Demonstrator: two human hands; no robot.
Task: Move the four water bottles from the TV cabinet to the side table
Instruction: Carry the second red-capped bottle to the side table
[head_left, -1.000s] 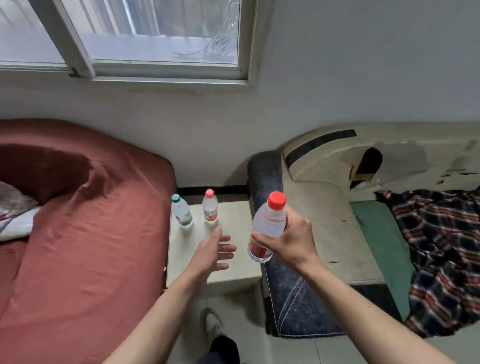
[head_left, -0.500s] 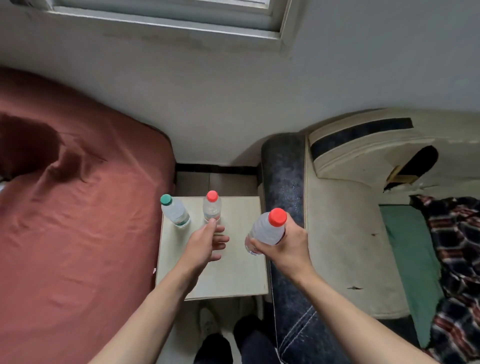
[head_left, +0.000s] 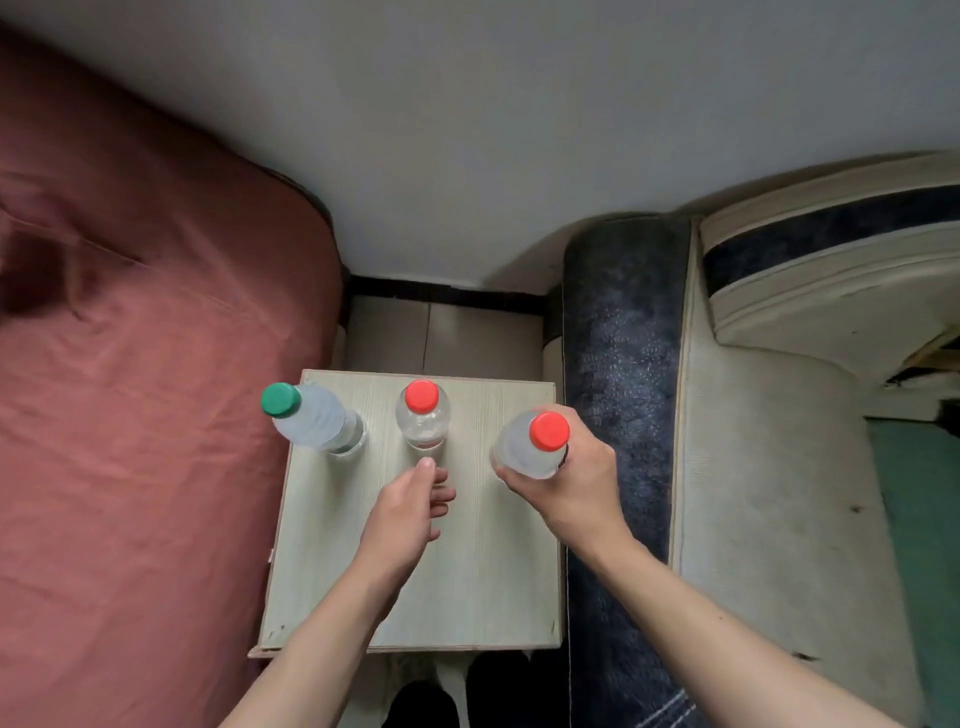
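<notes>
A pale wooden side table (head_left: 483, 582) stands between a bed and a sofa. On its far edge stand a clear water bottle with a green cap (head_left: 311, 423) at the left and a clear bottle with a red cap (head_left: 422, 418) in the middle. My right hand (head_left: 569, 480) grips a third bottle with a red cap (head_left: 530, 444) upright over the table's far right corner. Whether its base touches the top is hidden. My left hand (head_left: 408, 512) hovers empty, fingers loosely apart, just in front of the middle bottle.
A bed with a red-brown sheet (head_left: 130, 415) borders the table on the left. A dark blue sofa arm (head_left: 618, 364) and cream sofa cushions (head_left: 769, 493) border it on the right. A grey wall (head_left: 467, 130) rises behind. My shoes (head_left: 441, 696) show below the table's near edge.
The view has tilted down and closed in on the table. My right hand has carried the red-capped bottle lower, over the table's far right corner. My left hand stays in front of the middle bottle.
</notes>
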